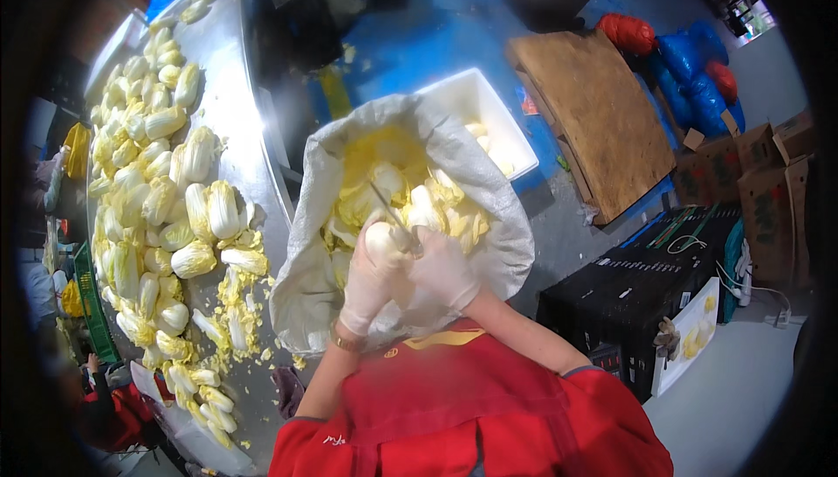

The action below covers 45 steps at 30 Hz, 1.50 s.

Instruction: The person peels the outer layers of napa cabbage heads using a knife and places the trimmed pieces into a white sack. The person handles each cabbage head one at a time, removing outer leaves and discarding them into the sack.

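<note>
My left hand [366, 287], in a thin whitish glove, holds a napa cabbage [386, 241] by its pale base end. My right hand [445, 267], gloved alike, grips a knife [389, 206] against the cabbage; its narrow blade points up and left, and its handle is hidden in my fingers. Both hands are over the near side of a white woven sack [308, 215], whose mouth is wide apart. Inside the sack lie several yellow-white cabbages and loose leaves [465, 222].
At left, a steel table [229, 71] bears many trimmed cabbages [163, 123] and leaf scraps. Beyond the sack stands a white foam box [517, 136]. To the right are a wooden board [596, 123], black crates [622, 280] and cardboard boxes [766, 208]. Another person's red sleeve [124, 411] shows lower left.
</note>
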### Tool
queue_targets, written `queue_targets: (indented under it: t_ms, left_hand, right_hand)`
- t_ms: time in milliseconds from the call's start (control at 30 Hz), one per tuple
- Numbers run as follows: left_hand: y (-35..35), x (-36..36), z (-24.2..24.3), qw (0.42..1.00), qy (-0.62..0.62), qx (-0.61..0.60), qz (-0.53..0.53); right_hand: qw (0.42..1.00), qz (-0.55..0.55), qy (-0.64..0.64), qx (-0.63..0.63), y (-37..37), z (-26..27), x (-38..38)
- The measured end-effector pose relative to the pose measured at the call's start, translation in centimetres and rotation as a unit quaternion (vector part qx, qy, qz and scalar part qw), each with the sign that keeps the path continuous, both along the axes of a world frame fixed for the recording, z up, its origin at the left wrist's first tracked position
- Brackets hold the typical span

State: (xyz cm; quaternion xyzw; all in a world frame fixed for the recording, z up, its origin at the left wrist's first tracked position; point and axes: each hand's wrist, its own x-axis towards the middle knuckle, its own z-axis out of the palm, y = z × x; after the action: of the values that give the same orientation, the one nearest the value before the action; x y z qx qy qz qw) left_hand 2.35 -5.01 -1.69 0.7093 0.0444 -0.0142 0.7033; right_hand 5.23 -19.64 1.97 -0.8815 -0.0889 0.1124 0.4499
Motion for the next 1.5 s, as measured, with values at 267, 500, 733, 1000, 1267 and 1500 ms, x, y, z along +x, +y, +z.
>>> queue_targets:
  t_ms: [267, 500, 733, 1000, 1267, 1500]
  left_hand:
    - [1.8, 0.1, 1.0, 0.992, 0.061, 0.110, 0.009]
    - [2.9, -0.1, 1.2, 0.998, 0.052, -0.021, -0.015]
    - [3.6, 0.6, 1.8, 0.924, 0.060, -0.361, 0.114]
    - [3.1, 0.6, 1.1, 0.870, 0.130, -0.474, 0.040]
    - [2.3, 0.1, 1.4, 0.856, 0.236, -0.460, -0.008]
    - [2.9, -0.4, 1.2, 0.845, 0.281, -0.453, -0.044]
  right_hand:
    - [0.997, 0.011, -0.054, 0.045, 0.6, -2.0, 0.4]
    - [0.999, -0.015, -0.040, 0.024, 0.6, -0.9, 0.7]
    - [0.994, -0.105, -0.035, -0.013, -3.0, -0.9, 2.1]
    - [0.993, 0.015, -0.115, 0.030, -2.2, -0.1, 2.1]
    - [0.990, 0.064, -0.003, 0.125, 1.3, 1.1, 2.7]
    - [0.995, 0.053, -0.063, 0.063, 0.6, -1.8, 3.0]
